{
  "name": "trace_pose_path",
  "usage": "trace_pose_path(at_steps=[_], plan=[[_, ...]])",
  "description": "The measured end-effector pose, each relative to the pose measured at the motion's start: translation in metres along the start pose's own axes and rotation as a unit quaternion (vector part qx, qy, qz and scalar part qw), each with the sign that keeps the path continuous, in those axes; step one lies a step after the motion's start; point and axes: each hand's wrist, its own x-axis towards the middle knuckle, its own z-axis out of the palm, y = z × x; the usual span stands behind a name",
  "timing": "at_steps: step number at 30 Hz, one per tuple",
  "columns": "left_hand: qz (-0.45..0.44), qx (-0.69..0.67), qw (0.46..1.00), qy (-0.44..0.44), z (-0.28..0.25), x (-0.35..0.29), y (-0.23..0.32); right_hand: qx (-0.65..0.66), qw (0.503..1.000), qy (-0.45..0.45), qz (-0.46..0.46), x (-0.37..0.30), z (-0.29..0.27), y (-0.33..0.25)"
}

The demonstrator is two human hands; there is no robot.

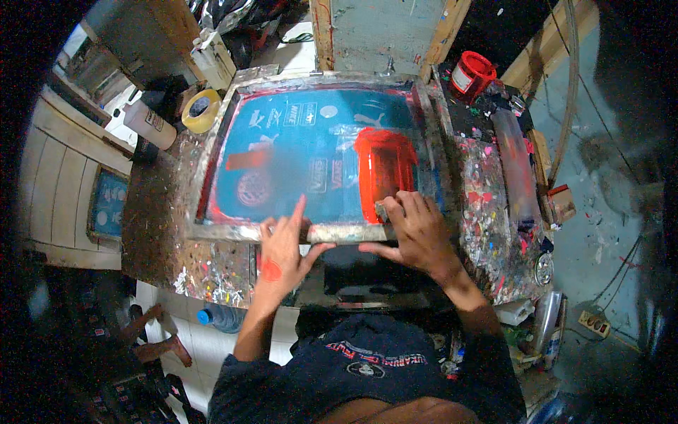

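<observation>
A screen-printing frame (pixel 346 233) with blue mesh (pixel 282 191) lies in front of me, with several pale designs in the mesh. Wet red-orange ink (pixel 367 177) forms a thick-edged patch on its right side. At the patch's near end, my right hand (pixel 418 230) is closed on what looks like a small squeegee (pixel 381 210), mostly hidden by the fingers. My left hand (pixel 284 251) rests at the frame's near edge, index finger stretched over the mesh and thumb apart, holding nothing. A red smear marks its wrist.
A paint-spattered bench (pixel 159 212) carries the frame. A tape roll (pixel 200 109) and white bottle (pixel 150 124) stand left; a red ink tub (pixel 472 75) stands at the far right. A second blue screen (pixel 109 201) leans at left. A blue-capped bottle (pixel 222 318) is below.
</observation>
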Motion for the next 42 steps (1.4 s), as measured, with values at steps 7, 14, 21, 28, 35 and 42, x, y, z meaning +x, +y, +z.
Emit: trace_pose_path(at_steps=[7,14,21,28,35,42], plan=[[-0.025,-0.029,0.998,0.049,0.06,-0.041,-0.03,0.063,0.992,-0.108,0.023,-0.002,0.031,0.04],[-0.008,-0.024,0.999,0.04,0.063,-0.037,-0.03,0.03,0.988,-0.096,0.115,0.091,0.068,0.122],[-0.028,-0.018,0.998,0.061,0.062,-0.042,-0.023,-0.017,0.934,-0.039,0.354,0.092,0.08,0.124],[-0.047,-0.02,0.997,0.058,0.045,-0.039,-0.02,0.033,0.994,-0.086,0.061,0.123,0.096,0.147],[-0.081,0.038,0.995,0.037,0.045,-0.055,-0.031,0.018,0.991,-0.132,0.021,0.003,0.07,0.034],[-0.018,0.091,0.995,0.029,0.051,-0.052,-0.052,0.009,0.997,-0.069,0.024,-0.039,0.045,-0.014]])
